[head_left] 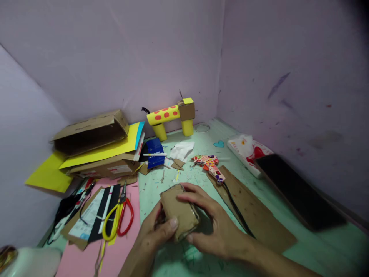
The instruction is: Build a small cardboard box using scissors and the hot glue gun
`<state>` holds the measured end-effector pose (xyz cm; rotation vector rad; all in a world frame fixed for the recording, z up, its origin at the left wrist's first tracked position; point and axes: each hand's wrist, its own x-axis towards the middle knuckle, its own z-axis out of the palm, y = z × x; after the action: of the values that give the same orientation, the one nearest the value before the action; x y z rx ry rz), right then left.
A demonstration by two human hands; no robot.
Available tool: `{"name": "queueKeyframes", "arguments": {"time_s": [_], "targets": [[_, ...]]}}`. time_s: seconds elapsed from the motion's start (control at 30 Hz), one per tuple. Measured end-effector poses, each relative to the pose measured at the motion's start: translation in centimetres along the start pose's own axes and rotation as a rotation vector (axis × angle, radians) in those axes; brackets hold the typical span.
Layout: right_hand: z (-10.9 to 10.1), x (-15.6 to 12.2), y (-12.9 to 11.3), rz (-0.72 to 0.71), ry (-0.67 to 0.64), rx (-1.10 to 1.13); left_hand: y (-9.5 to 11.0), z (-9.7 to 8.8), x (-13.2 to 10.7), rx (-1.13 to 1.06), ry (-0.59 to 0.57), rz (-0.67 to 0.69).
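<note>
A small brown cardboard box (179,209) is held between both hands, tilted, above the green table near its front. My left hand (155,231) grips its left side, thumb pressed on the top face. My right hand (215,223) holds the right side, with fingers over the far edge and the thumb at the near corner. The box's underside is hidden. Beyond it lies a flower-patterned glue gun (211,166) with a black cord. Against the back wall stands a yellow animal figure (163,114) with red spots and a cardboard head.
Scissors (118,219) with yellow and red handles lie on pink paper (76,254) at left. Behind them, cardboard boxes (92,134) are stacked with yellow sheets. On the right are a flat cardboard piece (259,215), a white tray (258,172) and a dark flat slab (296,192).
</note>
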<state>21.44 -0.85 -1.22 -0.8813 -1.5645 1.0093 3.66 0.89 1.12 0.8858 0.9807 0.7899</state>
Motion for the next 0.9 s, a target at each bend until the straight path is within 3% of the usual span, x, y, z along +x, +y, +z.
{"name": "queueKeyframes", "arguments": {"time_s": [0.23,0.43,0.5,0.63,0.9], "targets": [[0.3,0.0,-0.7,0.031,0.031,-0.134,-0.6,0.4,-0.1,-0.154,0.178,0.092],[0.7,0.0,-0.4,0.013,0.044,-0.179,0.0,0.9,-0.6,-0.100,0.111,0.060],[0.6,-0.1,-0.1,-0.043,0.085,-0.190,0.2,1.1,-0.5,-0.101,0.082,0.073],[0.3,-0.3,0.4,-0.290,0.116,-0.257,0.3,1.4,-0.2,-0.108,0.063,0.107],[0.4,-0.7,-0.1,-0.405,0.263,-0.388,-0.1,1.3,-0.4,-0.164,0.124,0.097]]}}
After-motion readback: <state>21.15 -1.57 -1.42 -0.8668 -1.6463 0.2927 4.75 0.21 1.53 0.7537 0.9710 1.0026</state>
